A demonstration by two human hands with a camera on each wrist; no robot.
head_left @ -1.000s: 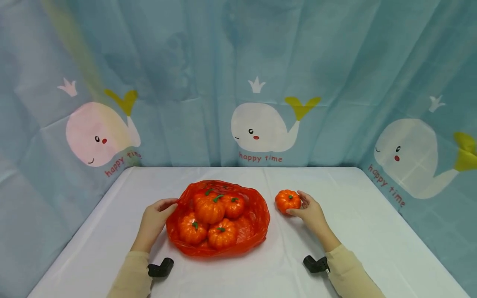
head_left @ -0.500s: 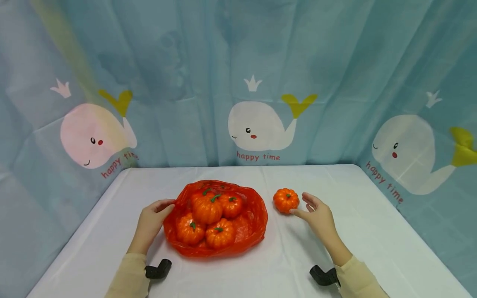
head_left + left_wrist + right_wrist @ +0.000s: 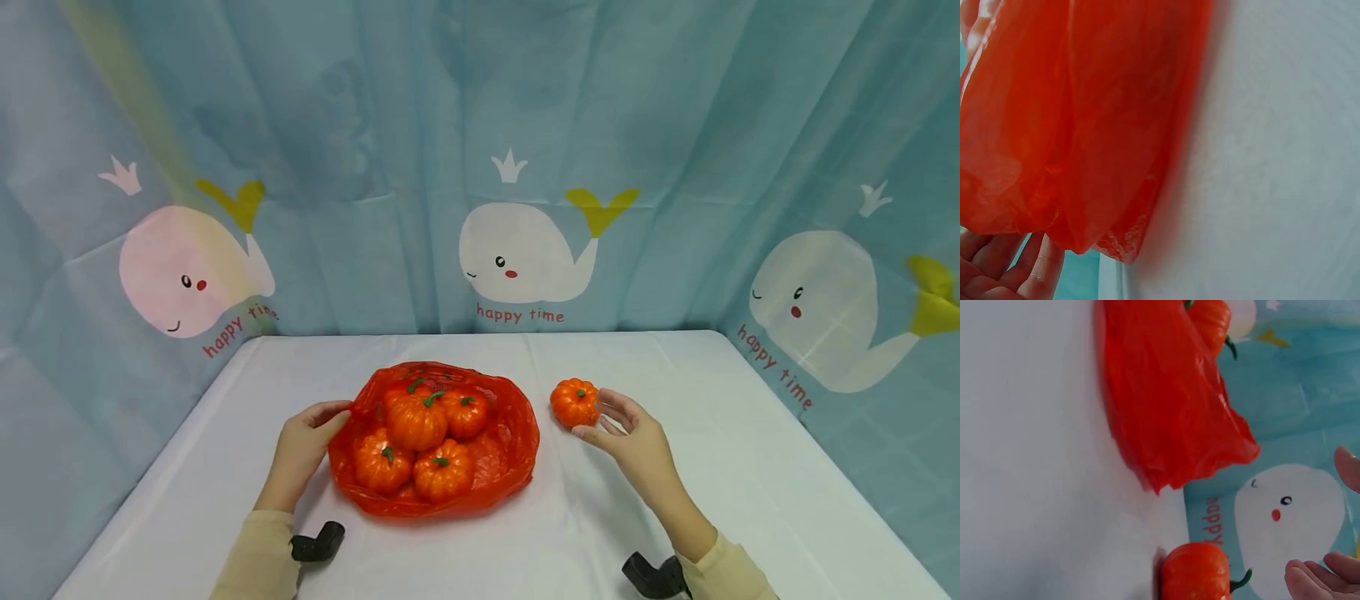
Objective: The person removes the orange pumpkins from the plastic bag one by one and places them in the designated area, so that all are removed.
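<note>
Left hand (image 3: 302,440): pinching bag (image 3: 450,507) rim
Right hand (image 3: 636,437): hovering — fingers spreading, holding nothing
Pumpkin (image 3: 574,403): looking light, firm, slick — ribbed sides inviting grip

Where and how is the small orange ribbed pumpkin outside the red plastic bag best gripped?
Probably around the ribbed flanks of the small orange pumpkin, from the right: it is round and upright, green stem on top, with the right hand on that side.
</note>
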